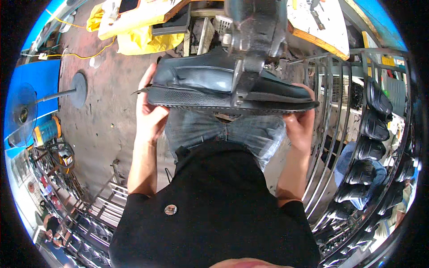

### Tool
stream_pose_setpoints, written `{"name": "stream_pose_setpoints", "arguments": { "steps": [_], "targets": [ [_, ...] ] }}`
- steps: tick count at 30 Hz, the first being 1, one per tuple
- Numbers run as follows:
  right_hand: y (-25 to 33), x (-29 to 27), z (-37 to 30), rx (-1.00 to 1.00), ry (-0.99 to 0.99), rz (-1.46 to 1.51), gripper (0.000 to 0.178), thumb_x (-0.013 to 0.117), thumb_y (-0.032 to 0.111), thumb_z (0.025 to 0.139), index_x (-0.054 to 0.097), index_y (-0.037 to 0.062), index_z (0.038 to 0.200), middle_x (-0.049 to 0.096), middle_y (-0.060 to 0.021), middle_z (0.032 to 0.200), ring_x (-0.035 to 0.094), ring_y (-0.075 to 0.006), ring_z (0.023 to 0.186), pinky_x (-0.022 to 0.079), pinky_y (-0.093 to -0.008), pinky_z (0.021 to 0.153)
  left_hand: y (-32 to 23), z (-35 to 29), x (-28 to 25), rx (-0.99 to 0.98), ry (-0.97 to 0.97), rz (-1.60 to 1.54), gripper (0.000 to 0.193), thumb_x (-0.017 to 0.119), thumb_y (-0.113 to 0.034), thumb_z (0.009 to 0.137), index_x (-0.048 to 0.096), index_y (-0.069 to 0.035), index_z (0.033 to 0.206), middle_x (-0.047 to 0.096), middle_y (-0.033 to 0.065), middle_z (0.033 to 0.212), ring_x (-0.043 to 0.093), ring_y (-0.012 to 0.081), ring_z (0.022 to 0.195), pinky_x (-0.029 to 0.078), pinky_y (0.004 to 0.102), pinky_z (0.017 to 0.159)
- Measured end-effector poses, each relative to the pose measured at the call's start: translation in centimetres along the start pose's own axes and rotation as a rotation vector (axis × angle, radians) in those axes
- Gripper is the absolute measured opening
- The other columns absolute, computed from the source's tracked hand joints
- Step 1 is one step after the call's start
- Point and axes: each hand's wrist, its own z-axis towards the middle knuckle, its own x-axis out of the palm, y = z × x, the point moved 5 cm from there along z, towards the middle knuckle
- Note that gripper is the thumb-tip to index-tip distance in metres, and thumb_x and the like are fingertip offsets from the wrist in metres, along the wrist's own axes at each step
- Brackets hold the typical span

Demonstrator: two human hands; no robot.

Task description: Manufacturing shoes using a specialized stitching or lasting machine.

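A scuffed grey workshop floor (100, 134) spreads beneath a busy workspace, with a pedestal fan (23, 115) lying on its side at far left, its round base (79, 90) facing the room. Farther along, yellow sheeting (149, 41) hangs below a wood-edged worktable (147, 18). At center, a worker in a black T-shirt (214, 201) and jeans (192, 129) holds a black leather shoe (201, 82) lengthwise between two bare hands, at the head of a dark metal machine (257, 31). The left hand (152, 117) is clamped on the shoe's left end, thumb at the near edge. The machine's narrow foot (243, 85) drops across the shoe's middle; whether it presses on the leather cannot be told. The right hand (300, 127) grips the right end, its fingers partly hidden. At right, black shoes (371, 147) line a metal-barred rack (308, 178).
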Motion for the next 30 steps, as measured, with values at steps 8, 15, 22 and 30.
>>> {"name": "stream_pose_setpoints", "arguments": {
  "steps": [8, 15, 22, 30],
  "targets": [
    [-0.9, 4.9, 0.7, 0.073, 0.059, -0.016, 0.075, 0.084, -0.003, 0.076, 0.044, 0.0028, 0.139, 0.06, -0.009, 0.126, 0.06, -0.019, 0.116, 0.052, -0.0332, 0.098, -6.1, -1.2, 3.4, 0.725, -0.096, 0.964, 0.097, 0.088, -0.028, 0.078, 0.034, -0.004, 0.155, 0.04, 0.0174, 0.159, 0.037, 0.0352, 0.147, 0.022, 0.0534, 0.122],
    [0.6, 8.3, 1.4, -0.147, 0.11, -0.506, 0.067, 0.086, 0.015, 0.08, 0.049, 0.0095, 0.135, 0.07, -0.0135, 0.109, 0.071, -0.0266, 0.101, 0.055, -0.0362, 0.089, -5.2, 1.8, 13.2, 0.538, 0.458, 1.413, 0.081, 0.088, -0.035, 0.071, 0.053, -0.007, 0.139, 0.057, 0.0142, 0.14, 0.049, 0.036, 0.136, 0.022, 0.0601, 0.119],
    [3.3, 8.5, 1.6, -0.165, 0.134, -0.811, 0.071, 0.09, 0.022, 0.074, 0.051, 0.0084, 0.131, 0.07, -0.0137, 0.108, 0.071, -0.0334, 0.096, 0.057, -0.0395, 0.082, -2.7, 3.8, 12.9, 0.27, 0.537, 1.021, 0.052, 0.09, -0.015, 0.069, 0.065, -0.002, 0.113, 0.067, 0.012, 0.111, 0.065, 0.0297, 0.105, 0.052, 0.0382, 0.092],
    [-4.3, 5.1, 1.9, -0.219, 0.253, -0.394, 0.116, 0.099, 0.026, 0.057, 0.035, 0.0069, 0.152, 0.044, -0.0126, 0.151, 0.045, -0.0304, 0.138, 0.038, -0.0441, 0.114, 1.1, 2.7, 9.3, 0.015, 0.418, 0.532, 0.055, 0.088, 0.001, 0.072, 0.063, -0.002, 0.12, 0.067, 0.0065, 0.114, 0.063, 0.0163, 0.11, 0.05, 0.0321, 0.097]
  ]
}}
